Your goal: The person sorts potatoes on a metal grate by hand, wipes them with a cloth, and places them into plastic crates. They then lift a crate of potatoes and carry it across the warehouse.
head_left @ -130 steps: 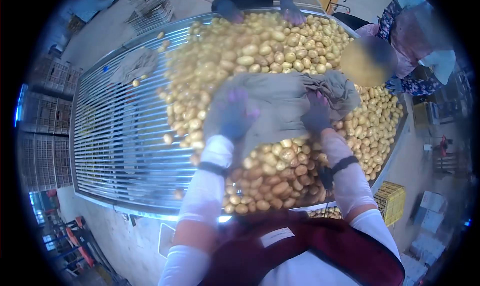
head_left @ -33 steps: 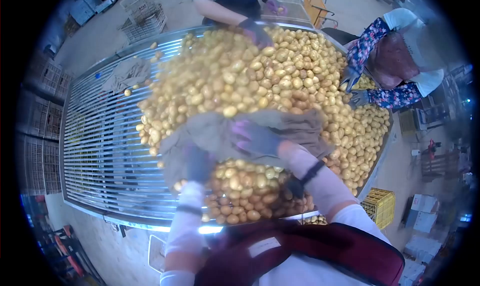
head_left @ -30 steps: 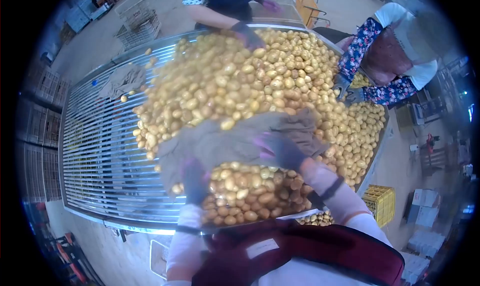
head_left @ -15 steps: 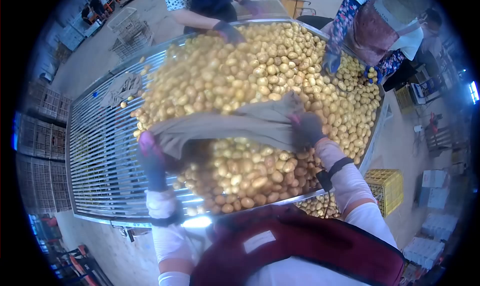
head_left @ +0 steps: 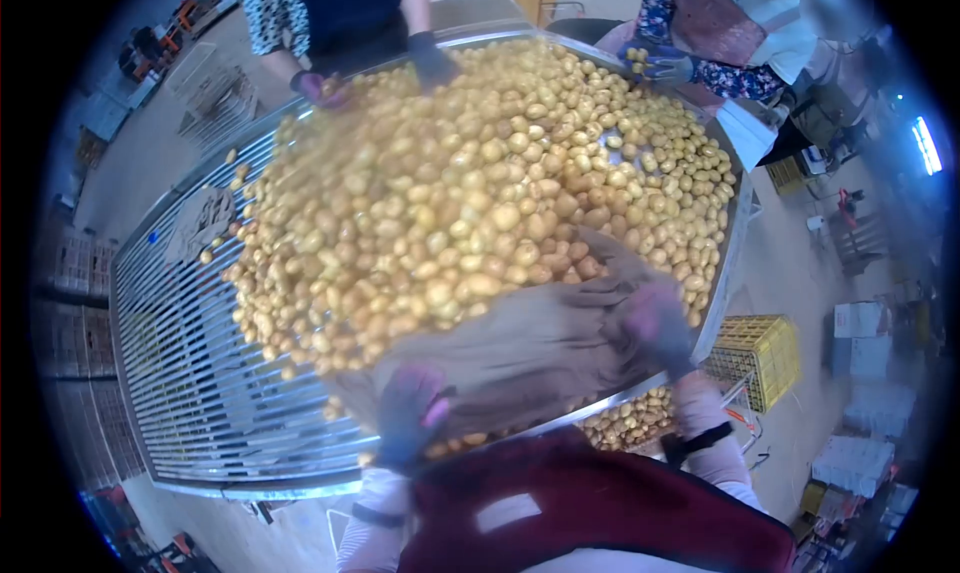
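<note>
A grey-brown cloth (head_left: 530,348) lies stretched between my hands over the near edge of a big heap of potatoes (head_left: 440,193). My gloved left hand (head_left: 412,408) grips its left end, close to the table's near rim. At the right end, my gloved right hand (head_left: 660,323) has its fingers closed on the bunched fabric. Both hands are somewhat blurred. The potatoes rest on a slatted metal table (head_left: 230,353).
Two people stand across the table, their gloved hands (head_left: 433,63) (head_left: 655,63) at the potatoes. Another cloth (head_left: 203,223) lies on the slats at left. A yellow crate (head_left: 755,358) stands at right, and more potatoes (head_left: 630,423) show below the near rim.
The cloth and both my hands have moved nearer to my body, my left hand also rightward. The co-worker at right has lifted one hand from the heap and holds potatoes.
</note>
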A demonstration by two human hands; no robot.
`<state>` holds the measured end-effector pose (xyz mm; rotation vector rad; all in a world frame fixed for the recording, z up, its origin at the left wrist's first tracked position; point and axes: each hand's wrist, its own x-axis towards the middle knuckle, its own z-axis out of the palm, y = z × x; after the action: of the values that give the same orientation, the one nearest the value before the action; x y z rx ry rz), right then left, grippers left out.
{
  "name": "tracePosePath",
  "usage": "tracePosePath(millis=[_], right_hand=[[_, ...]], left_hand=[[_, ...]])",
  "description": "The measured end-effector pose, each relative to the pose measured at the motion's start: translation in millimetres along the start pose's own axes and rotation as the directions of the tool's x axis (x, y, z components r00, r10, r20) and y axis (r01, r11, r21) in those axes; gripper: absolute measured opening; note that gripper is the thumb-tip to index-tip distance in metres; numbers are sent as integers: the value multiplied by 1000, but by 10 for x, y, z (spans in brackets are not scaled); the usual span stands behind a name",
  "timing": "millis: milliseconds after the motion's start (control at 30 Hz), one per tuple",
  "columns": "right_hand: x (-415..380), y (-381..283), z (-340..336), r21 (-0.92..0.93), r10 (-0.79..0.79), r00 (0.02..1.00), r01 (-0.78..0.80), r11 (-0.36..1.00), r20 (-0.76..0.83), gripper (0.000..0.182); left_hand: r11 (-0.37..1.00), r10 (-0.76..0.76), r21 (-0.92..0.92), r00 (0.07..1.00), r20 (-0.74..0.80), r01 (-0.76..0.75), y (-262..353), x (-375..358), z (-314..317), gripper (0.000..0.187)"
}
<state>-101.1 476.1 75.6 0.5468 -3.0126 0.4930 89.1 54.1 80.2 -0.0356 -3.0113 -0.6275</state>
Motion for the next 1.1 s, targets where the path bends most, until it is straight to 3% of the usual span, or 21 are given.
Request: tracePosePath(millis=[33,100,200,300,333,400,467,533,567,633,700,767,867,900,933,1067,1100], right_hand=[[39,-254,180,-119,91,922,-49,992,376,48],[-140,-391,616,-77,-48,999,48,996,-1,59],[147,-189,741,-127,35,997,-43,991,-63,47],[808,69,771,-159,232,973,-227,961,17,54],[1192,140,683,-185,289,912,-242,952,291,56],[1754,3,462,112,435,859,-476,872,269,59],[2058,25,621,225,522,852,-503,834,-30,60],[2286,468,1234,-325,332,941,-334,885,-64,62],[2337,416,1299,-226,389,919,-393,891,-64,63],[2261,180,1402,-241,425,904,-421,874,-40,64],[1709,-130,1463,-245,148,968,-96,965,204,62],[1290,-376,1392,248,53,988,-89,965,145,65],[1382,-384,1252,87,-168,973,156,984,156,65],[1572,-445,1067,-56,-39,956,58,997,290,66],[1802,-362,1078,-139,26,950,18,990,312,63],[2720,410,1733,-334,63,998,-55,941,14,57],[2855,521,1861,-379,44,998,-61,923,-54,56]], left_hand=[[994,70,79,997,-8,-69,65,88,138,62],[988,40,147,999,34,-45,150,204,258,64],[975,-46,223,988,145,13,281,502,282,63],[982,-29,190,978,207,-11,277,739,275,61],[987,-14,162,978,206,-20,268,783,286,60],[979,-82,199,969,233,36,321,1090,302,65],[975,-97,215,976,193,54,309,1271,376,69],[979,-53,201,995,87,35,208,1374,635,74],[982,-92,177,989,117,70,217,1418,613,75],[985,-105,144,990,94,91,229,1417,608,71],[984,-118,142,989,89,105,210,1409,618,68],[980,-134,160,986,95,118,210,1410,661,65],[984,-136,126,985,109,122,234,1430,614,64],[985,-136,122,983,121,121,241,1427,601,64],[985,-137,121,982,132,122,243,1422,585,64],[986,-160,72,965,209,148,190,1480,618,65],[989,-122,103,982,143,108,164,1498,648,67]])
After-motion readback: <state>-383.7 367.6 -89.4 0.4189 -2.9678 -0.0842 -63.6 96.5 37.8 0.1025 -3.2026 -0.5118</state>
